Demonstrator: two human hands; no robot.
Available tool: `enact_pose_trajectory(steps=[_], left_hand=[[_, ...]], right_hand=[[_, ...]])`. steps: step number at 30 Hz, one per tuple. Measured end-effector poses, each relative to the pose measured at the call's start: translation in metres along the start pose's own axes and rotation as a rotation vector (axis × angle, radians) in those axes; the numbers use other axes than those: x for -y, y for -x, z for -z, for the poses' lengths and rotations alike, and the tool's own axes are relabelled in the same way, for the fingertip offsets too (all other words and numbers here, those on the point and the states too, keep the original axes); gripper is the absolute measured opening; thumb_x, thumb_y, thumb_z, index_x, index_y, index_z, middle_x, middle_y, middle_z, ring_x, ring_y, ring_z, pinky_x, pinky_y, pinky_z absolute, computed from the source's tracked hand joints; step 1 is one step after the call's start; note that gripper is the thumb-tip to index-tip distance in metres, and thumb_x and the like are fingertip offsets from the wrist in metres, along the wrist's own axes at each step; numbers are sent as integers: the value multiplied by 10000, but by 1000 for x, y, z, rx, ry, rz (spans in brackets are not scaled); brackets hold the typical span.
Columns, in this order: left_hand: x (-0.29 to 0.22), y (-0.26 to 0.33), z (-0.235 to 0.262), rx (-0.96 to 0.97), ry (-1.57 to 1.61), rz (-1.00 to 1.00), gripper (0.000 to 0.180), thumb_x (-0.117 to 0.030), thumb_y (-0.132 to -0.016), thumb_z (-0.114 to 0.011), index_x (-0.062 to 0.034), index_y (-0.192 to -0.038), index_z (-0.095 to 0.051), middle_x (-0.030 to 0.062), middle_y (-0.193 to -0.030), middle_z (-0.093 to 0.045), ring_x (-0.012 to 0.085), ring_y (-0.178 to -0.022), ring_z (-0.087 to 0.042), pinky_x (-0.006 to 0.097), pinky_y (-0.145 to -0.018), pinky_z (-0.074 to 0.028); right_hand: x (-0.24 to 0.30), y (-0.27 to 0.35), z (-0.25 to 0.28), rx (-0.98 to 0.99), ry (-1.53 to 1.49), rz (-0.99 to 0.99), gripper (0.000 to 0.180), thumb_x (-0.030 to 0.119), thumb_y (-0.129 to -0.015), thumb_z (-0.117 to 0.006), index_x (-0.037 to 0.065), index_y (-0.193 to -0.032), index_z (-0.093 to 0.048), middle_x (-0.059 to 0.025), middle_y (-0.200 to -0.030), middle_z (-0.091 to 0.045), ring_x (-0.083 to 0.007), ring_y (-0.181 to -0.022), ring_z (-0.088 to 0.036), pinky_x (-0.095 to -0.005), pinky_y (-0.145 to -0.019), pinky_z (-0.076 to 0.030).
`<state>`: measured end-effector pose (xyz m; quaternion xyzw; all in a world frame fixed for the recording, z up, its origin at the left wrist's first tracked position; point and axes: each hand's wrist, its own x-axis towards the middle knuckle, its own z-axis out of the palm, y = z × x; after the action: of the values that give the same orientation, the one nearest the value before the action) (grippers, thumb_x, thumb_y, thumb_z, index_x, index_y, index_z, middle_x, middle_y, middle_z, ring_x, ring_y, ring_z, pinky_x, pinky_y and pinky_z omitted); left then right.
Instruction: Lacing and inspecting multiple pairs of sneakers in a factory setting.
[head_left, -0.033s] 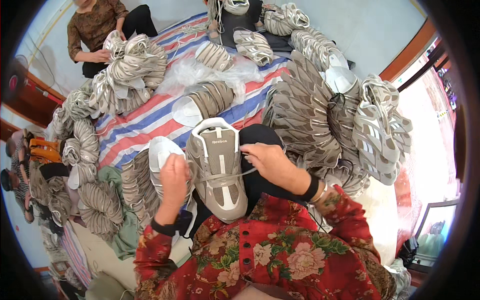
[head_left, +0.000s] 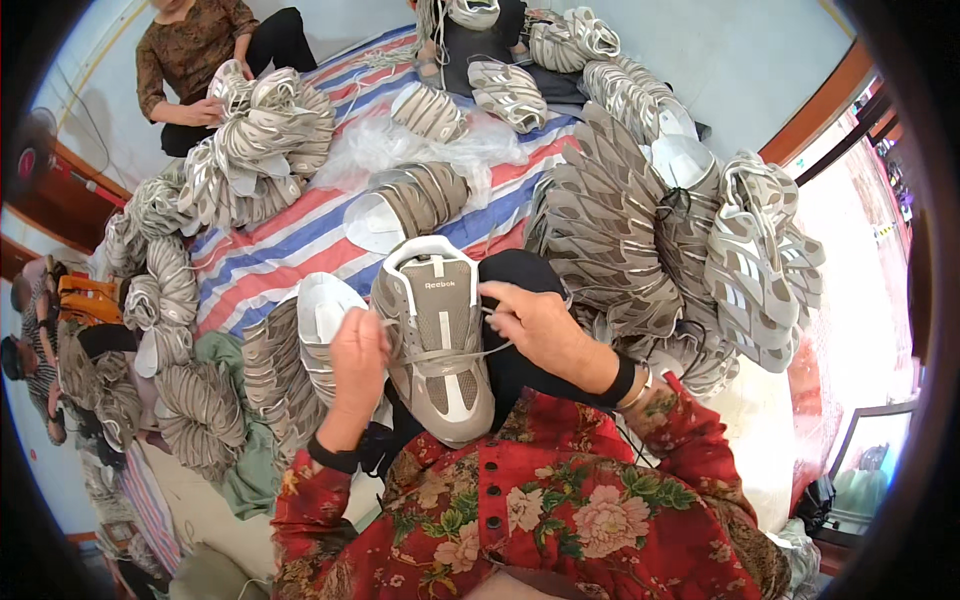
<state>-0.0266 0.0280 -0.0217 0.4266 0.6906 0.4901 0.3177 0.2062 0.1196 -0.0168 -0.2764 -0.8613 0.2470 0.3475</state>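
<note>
A grey-beige shoe upper (head_left: 435,340) with a white tongue and toe patch lies on my lap, toe toward me. A thin white lace (head_left: 455,352) runs across its eyelets. My left hand (head_left: 358,360) pinches the lace end at the shoe's left side. On the shoe's right edge, my right hand (head_left: 540,322) grips the other lace end, fingers closed. Both wrists wear dark bands, and my sleeves are red with flowers.
Tall stacks of matching shoe uppers (head_left: 620,220) stand to my right, with more bundles (head_left: 200,400) to my left. A striped sheet (head_left: 290,240) covers the floor ahead, with clear plastic (head_left: 400,145) on it. One person (head_left: 200,50) sits at the far left and another (head_left: 480,30) straight ahead.
</note>
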Motion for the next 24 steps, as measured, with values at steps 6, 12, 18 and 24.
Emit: enact_pose_trajectory(steps=[6, 12, 18, 24], left_hand=[[0, 28, 25, 336, -568, -367, 287, -231, -864, -590, -22, -679, -524, 143, -637, -515, 354, -589, -511, 380, -514, -399], [4, 38, 33, 241, 48, 93, 368, -303, -925, -519, -48, -663, -482, 54, -549, -451, 161, -476, -471, 299, -458, -370], [6, 35, 42, 334, 249, 360, 350, -318, -981, -442, -75, -742, -520, -36, -561, -452, 32, -495, -397, 194, -464, -322], [-7, 30, 20, 18, 144, 17, 229, -176, -975, -451, -18, -878, -585, -17, -638, -525, 49, -548, -462, 193, -529, -387]], right_hand=[[5, 15, -9, 222, -138, -319, 78, 89, -802, -653, 18, -808, -621, -117, -673, -627, -254, -597, -624, -318, -560, -486], [1, 13, -18, 165, -106, -257, 85, 114, -809, -637, 32, -803, -615, -128, -736, -626, -292, -681, -627, -371, -590, -489], [4, 11, -24, 197, 18, -179, 121, 140, -812, -607, 40, -842, -546, -149, -801, -595, -343, -685, -605, -431, -588, -486], [4, -4, -8, 317, 208, 255, 127, 116, -717, -599, 71, -822, -544, -112, -901, -545, -265, -750, -565, -386, -642, -471]])
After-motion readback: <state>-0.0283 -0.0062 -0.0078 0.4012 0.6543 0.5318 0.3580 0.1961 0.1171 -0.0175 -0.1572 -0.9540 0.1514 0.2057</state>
